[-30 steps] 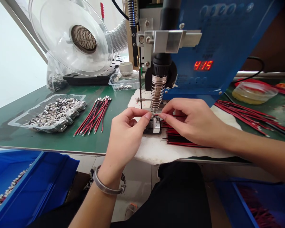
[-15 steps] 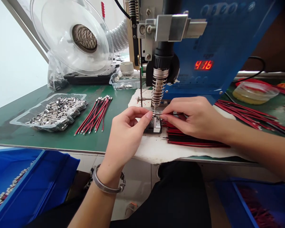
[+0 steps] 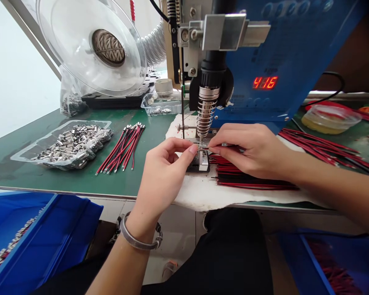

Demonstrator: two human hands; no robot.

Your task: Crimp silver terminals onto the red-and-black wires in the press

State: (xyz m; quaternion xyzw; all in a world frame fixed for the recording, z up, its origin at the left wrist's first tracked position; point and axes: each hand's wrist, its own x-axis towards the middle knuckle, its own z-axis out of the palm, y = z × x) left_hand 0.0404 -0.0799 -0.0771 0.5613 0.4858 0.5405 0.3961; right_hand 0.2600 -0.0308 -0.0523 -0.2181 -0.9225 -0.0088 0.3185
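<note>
"Pinching anything, that left hand [image 3: 167, 174]?"
"Thumb and forefinger pressed together; what's between them I can't tell"
"And the wire [image 3: 205, 148]?"
"Just over the metal fixture [image 3: 203, 162], below the spring-wrapped iron [image 3: 206, 116], gripped in the right hand's [image 3: 252, 149] fingertips"
"Any writing?"
"Red display [image 3: 265, 82] reads 416; the blue panel's [image 3: 295, 86] lettering is blurred"

one camera, worn on the person's head, looks forward and down across the tabletop [image 3: 80, 180]. it sits above, near enough that the left grip [image 3: 166, 178] and right grip [image 3: 253, 149] fall near mid-frame. a blue machine [image 3: 283, 57] stands ahead, cut off by the top edge; a dark trouser leg [image 3: 233, 254] runs toward the lens. the wide view includes a left bin [image 3: 69, 233] and right bin [image 3: 320, 266] in the lower corners.
</note>
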